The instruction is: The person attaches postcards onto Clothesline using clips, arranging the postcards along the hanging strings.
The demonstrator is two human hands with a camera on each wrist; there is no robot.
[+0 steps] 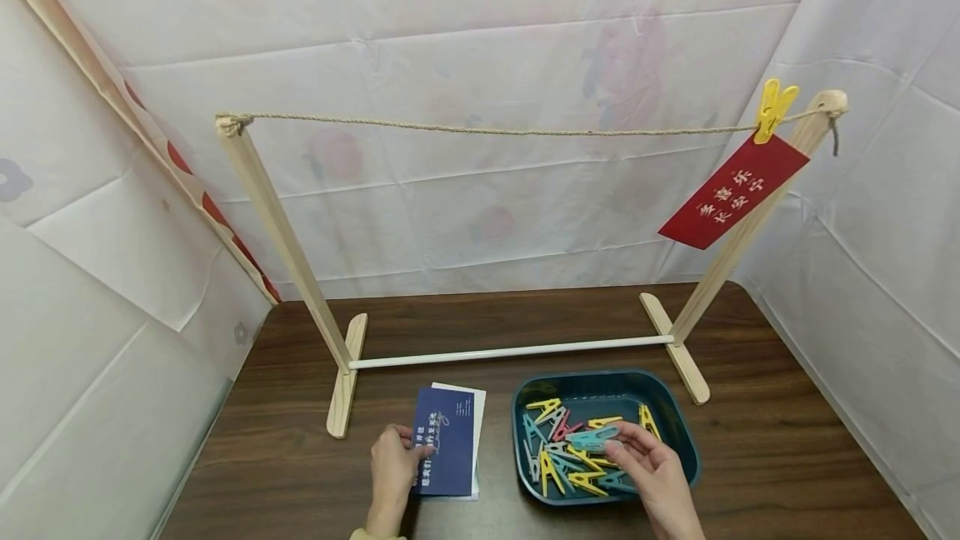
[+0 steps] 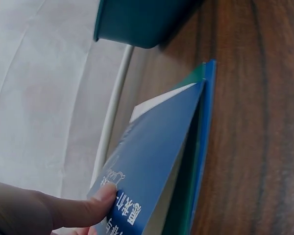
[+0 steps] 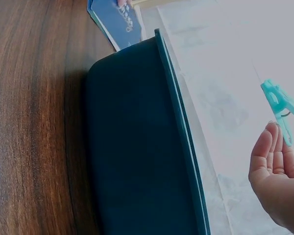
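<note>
White sheets hung all around a brown worktop (image 1: 750,457).

Left hand (image 1: 392,469) pinched the blue card (image 1: 446,450), lifting its top edge, near the front edge. Right hand (image 1: 654,469) pinched a teal peg (image 1: 592,438) just above the dark tray (image 1: 678,432). Bare wood lay open on both sides.

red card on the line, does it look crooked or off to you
Yes. The red card hangs slanted, held at one corner by a yellow clothespin at the rope's far right end, against the post. The rest of the rope is bare. No damage shows.
</note>
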